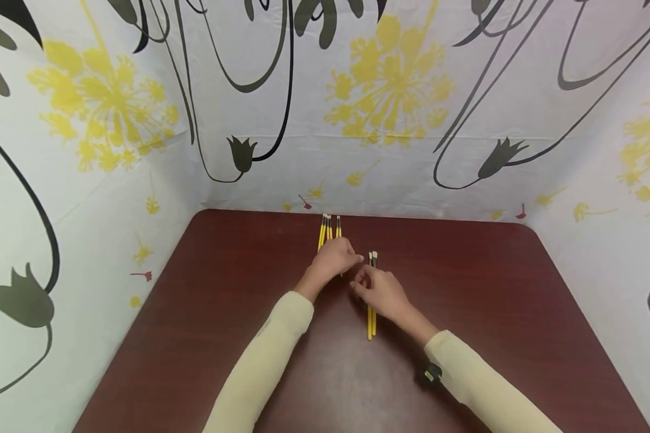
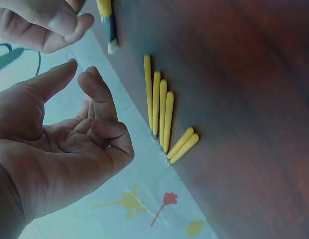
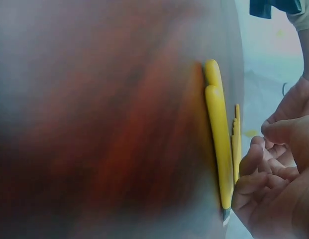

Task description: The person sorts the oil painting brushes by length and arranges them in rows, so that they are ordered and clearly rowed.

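Several yellow-handled paintbrushes (image 1: 321, 236) lie near the table's far edge, their dark collars and pale tips pointing away. My left hand (image 1: 336, 255) hovers over this group and partly hides it. In the left wrist view its thumb and index finger (image 2: 100, 92) are apart, with nothing between them. Closer to me and to the right, two more paintbrushes (image 1: 371, 323) lie side by side. Above their upper part is my right hand (image 1: 383, 290), fingers loosely bent, with nothing visible in it. The right wrist view shows that hand (image 3: 278, 184) beside the brush pair (image 3: 217, 134).
The dark red-brown table (image 1: 222, 288) meets a white cloth backdrop (image 1: 314, 114) with printed flowers at the back and sides. A small dark device (image 1: 431, 374) sits at the right sleeve's cuff.
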A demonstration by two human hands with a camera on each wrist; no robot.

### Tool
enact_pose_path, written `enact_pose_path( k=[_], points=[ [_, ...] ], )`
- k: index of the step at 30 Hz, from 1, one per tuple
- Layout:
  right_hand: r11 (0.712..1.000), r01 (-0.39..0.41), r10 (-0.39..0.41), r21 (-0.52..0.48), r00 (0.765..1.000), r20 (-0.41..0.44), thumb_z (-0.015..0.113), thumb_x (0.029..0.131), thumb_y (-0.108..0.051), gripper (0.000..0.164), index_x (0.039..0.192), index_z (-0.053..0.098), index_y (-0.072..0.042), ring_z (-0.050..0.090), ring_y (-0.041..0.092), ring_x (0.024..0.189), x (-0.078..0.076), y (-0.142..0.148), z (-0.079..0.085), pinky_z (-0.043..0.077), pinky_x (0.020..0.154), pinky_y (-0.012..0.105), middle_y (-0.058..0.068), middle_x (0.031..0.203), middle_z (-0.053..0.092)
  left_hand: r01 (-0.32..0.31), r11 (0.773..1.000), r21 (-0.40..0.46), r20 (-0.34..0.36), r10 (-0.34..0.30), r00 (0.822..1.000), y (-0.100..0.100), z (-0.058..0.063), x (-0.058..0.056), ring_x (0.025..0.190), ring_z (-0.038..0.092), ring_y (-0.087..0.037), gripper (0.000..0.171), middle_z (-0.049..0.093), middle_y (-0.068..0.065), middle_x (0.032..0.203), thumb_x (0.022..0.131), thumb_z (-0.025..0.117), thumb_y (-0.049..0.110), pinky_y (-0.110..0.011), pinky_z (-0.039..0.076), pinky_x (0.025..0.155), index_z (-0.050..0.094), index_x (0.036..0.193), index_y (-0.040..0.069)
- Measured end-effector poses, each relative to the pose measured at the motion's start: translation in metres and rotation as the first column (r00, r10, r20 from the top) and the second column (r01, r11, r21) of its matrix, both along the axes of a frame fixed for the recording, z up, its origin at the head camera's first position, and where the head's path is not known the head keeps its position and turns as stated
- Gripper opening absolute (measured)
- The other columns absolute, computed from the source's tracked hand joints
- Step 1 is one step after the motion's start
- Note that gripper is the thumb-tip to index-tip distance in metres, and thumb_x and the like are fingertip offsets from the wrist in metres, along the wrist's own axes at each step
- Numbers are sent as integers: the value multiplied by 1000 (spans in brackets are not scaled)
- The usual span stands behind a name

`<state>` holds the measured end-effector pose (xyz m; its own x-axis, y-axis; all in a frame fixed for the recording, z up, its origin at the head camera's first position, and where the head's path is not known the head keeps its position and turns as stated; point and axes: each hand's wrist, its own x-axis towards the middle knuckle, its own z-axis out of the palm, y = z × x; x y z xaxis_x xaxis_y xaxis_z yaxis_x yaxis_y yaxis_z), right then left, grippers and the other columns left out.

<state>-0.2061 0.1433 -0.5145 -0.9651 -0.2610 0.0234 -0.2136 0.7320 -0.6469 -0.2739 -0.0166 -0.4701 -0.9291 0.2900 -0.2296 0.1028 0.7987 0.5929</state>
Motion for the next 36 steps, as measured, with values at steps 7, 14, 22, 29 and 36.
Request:
enact_pose_path(
  k=[7, 14, 22, 29, 36],
  points=[
    [999, 45, -45, 5, 999, 5, 78, 96, -30, 15, 98, 68, -18, 52, 12, 54, 15, 15, -4, 42, 52, 28, -4, 71, 63, 52, 998, -26, 2, -52, 999, 9, -13, 16, 42, 25, -8, 63, 29, 7, 46, 102, 70, 37, -25, 23, 45, 42, 49, 18],
    [994, 106, -106, 26, 994, 16, 79, 94, -30, 19, 96, 68, -15, 52, 12, 54, 22, 26, -8, 40, 51, 29, -3, 70, 63, 85, 994, -63, -8, -86, 996, 18, -18, 26, 46, 35, -8, 52, 39, 8, 48, 98, 76, 29, -24, 28, 47, 52, 53, 16],
    [985, 156, -158, 76, 987, 25, 76, 96, -30, 18, 92, 67, -15, 50, 13, 53, 29, 35, -10, 39, 50, 29, -3, 68, 61, 125, 985, -120, 5, -125, 992, 25, -23, 38, 46, 36, -10, 51, 38, 8, 49, 95, 79, 34, -26, 31, 47, 52, 54, 18],
    [982, 167, -172, 94, 984, 50, 76, 95, -36, 24, 87, 65, -16, 50, 14, 52, 30, 36, -11, 38, 48, 30, -2, 65, 60, 101, 988, -119, 25, -99, 995, 27, -24, 42, 46, 35, -9, 53, 36, 8, 49, 94, 80, 39, -26, 30, 46, 50, 55, 18],
    [981, 173, -180, 92, 981, 72, 74, 97, -39, 28, 83, 67, -16, 49, 13, 50, 34, 34, -13, 37, 46, 29, -2, 64, 61, 115, 984, -137, 10, -115, 993, 26, -26, 45, 46, 33, -9, 55, 35, 9, 50, 94, 79, 43, -25, 28, 46, 48, 55, 19]
  ],
)
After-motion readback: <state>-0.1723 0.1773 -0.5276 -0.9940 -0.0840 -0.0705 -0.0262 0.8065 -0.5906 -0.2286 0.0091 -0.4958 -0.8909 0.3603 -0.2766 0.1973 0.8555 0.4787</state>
